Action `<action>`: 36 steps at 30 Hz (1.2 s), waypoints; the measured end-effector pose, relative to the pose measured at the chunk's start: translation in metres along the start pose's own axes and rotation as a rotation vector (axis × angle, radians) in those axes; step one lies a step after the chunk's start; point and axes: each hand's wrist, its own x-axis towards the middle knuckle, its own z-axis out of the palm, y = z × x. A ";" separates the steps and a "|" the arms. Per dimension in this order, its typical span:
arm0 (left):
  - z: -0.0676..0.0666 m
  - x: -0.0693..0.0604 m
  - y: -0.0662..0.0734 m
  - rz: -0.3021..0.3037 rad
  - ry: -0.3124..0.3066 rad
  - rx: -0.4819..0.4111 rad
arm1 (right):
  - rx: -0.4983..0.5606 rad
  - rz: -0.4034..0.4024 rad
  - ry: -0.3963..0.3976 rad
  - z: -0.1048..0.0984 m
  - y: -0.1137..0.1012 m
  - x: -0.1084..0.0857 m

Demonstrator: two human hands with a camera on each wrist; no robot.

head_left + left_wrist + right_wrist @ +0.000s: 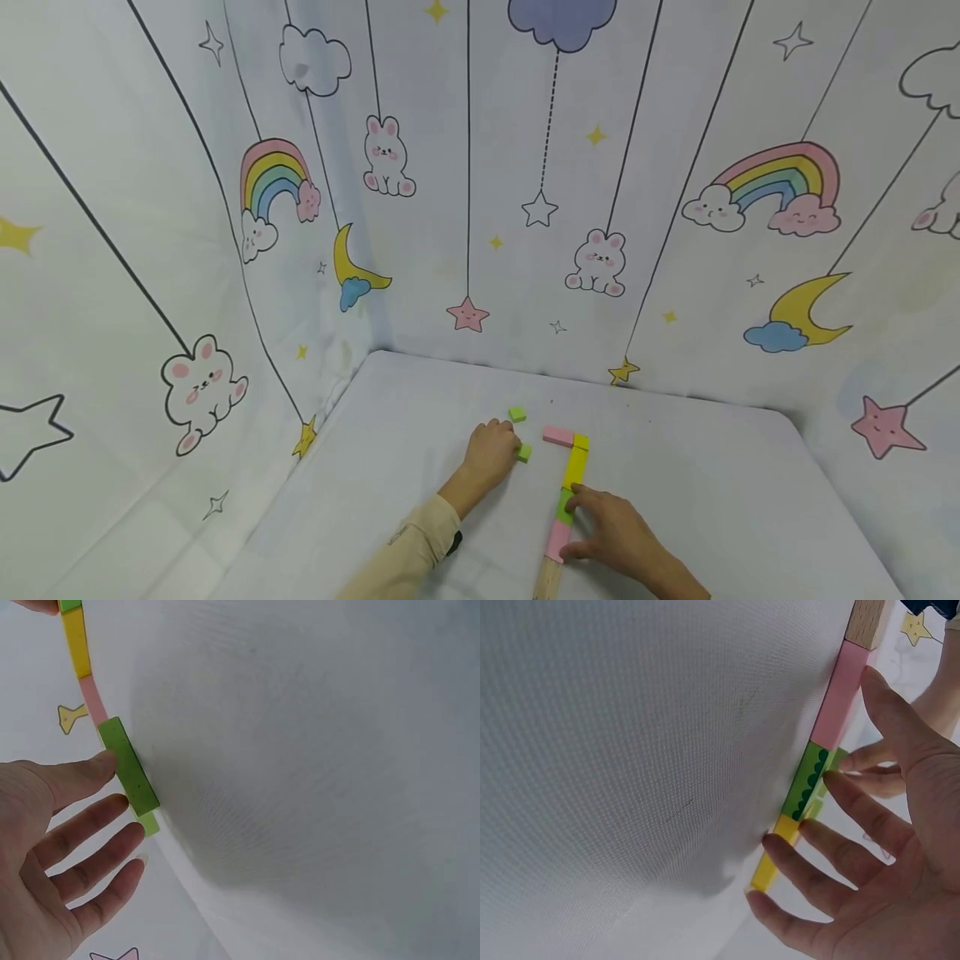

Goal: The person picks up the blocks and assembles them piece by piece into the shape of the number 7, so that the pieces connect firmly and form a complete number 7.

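Note:
My left hand is beside a green block, its thumb touching the block's near edge and its other fingers loosely bent. Another small green block lies just beyond that hand. To the right runs a row of blocks. From near to far come a bare wood block, a pink block, a green block with a dark scalloped edge, and a yellow block. Along the row's right side rests my right hand, fingers spread and fairly straight, with its thumb at the pink block.
At the far end of the row, a yellow piece meets a pink block pointing left. Everything lies on a white-covered table. White walls printed with rabbits, stars and rainbows rise behind and to the left.

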 end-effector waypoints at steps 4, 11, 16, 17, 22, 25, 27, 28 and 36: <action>0.003 0.002 0.000 -0.004 0.018 0.003 | 0.007 0.006 -0.007 -0.001 0.000 0.001; 0.004 0.008 -0.001 -0.017 -0.018 -0.042 | -0.009 0.013 -0.006 -0.002 -0.001 0.001; 0.006 0.009 -0.003 -0.013 -0.012 -0.045 | 0.004 0.021 -0.016 -0.002 -0.003 0.000; 0.007 0.010 -0.003 -0.011 -0.010 -0.045 | 0.004 0.019 -0.018 -0.002 -0.003 0.000; 0.007 0.012 -0.004 -0.005 -0.001 -0.044 | 0.008 0.024 -0.022 0.000 -0.002 0.001; 0.007 0.013 -0.004 -0.006 0.012 -0.046 | 0.010 0.033 -0.029 0.000 -0.001 0.002; 0.008 0.015 -0.004 -0.006 0.019 -0.046 | 0.006 0.039 -0.033 0.001 -0.001 0.002; 0.009 0.015 -0.004 -0.006 0.019 -0.046 | 0.008 0.040 -0.033 0.001 -0.002 0.002; 0.015 0.020 -0.004 -0.009 0.031 -0.045 | -0.003 0.028 -0.023 0.000 -0.002 0.000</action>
